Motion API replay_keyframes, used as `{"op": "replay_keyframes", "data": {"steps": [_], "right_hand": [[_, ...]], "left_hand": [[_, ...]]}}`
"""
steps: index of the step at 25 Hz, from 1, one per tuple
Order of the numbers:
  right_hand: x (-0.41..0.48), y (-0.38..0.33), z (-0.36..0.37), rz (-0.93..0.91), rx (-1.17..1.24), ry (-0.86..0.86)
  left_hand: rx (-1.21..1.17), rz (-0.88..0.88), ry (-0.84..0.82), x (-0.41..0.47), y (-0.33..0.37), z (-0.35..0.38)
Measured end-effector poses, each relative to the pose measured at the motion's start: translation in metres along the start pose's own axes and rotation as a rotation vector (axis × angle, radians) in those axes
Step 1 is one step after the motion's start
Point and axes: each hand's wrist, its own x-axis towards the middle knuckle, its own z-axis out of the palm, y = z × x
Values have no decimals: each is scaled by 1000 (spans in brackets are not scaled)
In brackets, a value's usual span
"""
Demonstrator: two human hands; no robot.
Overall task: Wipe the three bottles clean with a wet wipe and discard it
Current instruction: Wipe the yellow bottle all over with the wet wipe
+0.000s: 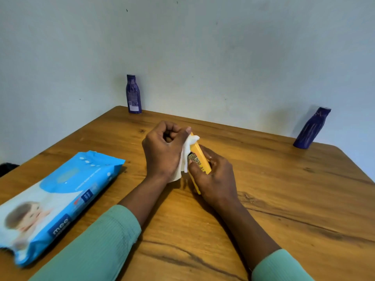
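A yellow bottle (199, 157) is held tilted above the middle of the wooden table (284, 199). My right hand (213, 179) grips its lower part, fingers curled round it. My left hand (164, 151) holds a white wet wipe (186, 155) bunched against the bottle's left side and top. Two purple bottles stand upright at the far edge by the wall: one at the back left corner (133, 94), one at the back right (311, 128). Much of the yellow bottle is hidden by my hands.
A blue pack of baby wet wipes (54, 199) lies flat on the table at the near left. A pale wall (223, 47) runs behind the table. A dark object (8, 168) shows beyond the left edge.
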Motion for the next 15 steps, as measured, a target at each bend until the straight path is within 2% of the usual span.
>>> {"op": "replay_keyframes", "data": {"steps": [2,6,8,12,15], "right_hand": [[-1,-2,1,-13,-64,10],[-2,-3,2,-62,-106,61],[0,-4,2,-95,-215,94],[-3,-8,6,-175,-440,100],[-3,-7,7,-278,-636,174]], "left_hand": [[-17,-21,33,-3,2,3],[69,107,-68,-18,6,12],[40,69,-58,-13,6,11],[-14,-96,93,10,6,-1],[17,-81,79,5,5,-1]]}}
